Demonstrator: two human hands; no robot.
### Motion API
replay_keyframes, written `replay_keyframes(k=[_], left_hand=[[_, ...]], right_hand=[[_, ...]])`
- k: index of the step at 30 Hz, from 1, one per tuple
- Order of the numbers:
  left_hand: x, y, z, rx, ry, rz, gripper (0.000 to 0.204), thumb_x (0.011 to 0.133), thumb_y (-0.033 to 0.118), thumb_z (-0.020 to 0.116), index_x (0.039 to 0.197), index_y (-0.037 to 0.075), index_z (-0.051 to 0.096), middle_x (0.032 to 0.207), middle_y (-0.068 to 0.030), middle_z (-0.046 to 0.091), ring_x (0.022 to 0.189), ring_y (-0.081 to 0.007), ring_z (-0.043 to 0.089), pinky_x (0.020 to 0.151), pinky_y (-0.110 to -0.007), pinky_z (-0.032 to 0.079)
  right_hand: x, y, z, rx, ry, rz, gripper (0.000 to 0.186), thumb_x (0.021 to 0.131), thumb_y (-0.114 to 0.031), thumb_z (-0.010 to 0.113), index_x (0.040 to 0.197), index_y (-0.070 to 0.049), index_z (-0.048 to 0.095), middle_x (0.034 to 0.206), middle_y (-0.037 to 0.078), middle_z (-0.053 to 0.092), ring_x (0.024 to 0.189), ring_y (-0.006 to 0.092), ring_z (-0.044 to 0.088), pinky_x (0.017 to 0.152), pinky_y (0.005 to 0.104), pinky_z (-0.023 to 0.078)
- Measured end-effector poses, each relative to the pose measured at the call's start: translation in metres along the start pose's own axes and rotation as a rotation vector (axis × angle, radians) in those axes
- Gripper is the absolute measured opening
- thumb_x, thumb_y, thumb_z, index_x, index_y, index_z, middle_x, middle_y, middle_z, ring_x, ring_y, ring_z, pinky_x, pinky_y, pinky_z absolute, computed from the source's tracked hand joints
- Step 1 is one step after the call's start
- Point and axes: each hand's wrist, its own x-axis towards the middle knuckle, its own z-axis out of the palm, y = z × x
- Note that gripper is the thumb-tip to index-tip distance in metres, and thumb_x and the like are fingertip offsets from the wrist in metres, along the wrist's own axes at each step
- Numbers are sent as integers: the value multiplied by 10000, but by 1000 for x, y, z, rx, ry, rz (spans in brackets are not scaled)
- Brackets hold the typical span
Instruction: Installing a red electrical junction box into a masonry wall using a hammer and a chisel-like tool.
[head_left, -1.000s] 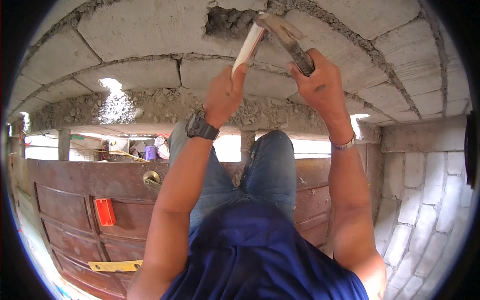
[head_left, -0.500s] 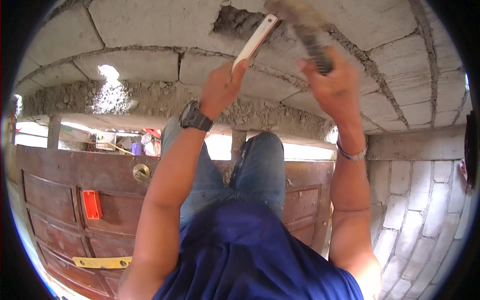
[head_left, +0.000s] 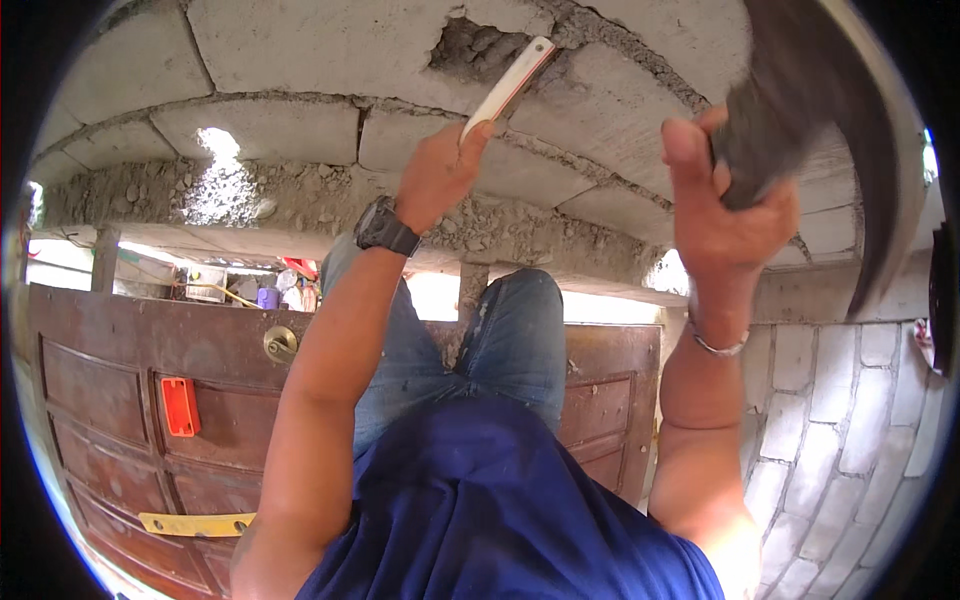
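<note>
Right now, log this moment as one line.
left hand: gripping white strip near wall hole | right hand: gripping hammer, blurred | against brown door: orange piece, yellow strip

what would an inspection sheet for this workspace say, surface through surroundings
Surface: grey block wall, rough hole in it
Job's things: white bar with small hole near its tip; hammer, motion-blurred
Clutter: orange-red box and yellow strip on brown panel door
Hands: left hand holds white bar, right hand holds hammer
Cables: thin yellow line beyond door, cannot tell if cord
Surroundings: block side wall at right; purple container beyond door
</note>
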Motion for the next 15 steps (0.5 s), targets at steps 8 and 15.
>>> replay_keyframes(k=[8,15], left_hand=[[0,-9,0,82,15,30,614,972,552,434,800,-25,559,638,-205,533,572,-333,517,561,-427,423],[12,8,8,7,-76,-2,573,991,500,433,831,-45,510,665,-201,441,604,-305,377,582,-430,372]], right_hand=[[11,-5,-5,-157,-381,166,246,810,-217,736,900,-20,621,717,204,622,701,367,643,623,431,497],[-13,68,22,-202,-404,182,282,828,-205,732,993,6,645,772,185,668,750,302,685,672,379,513]])
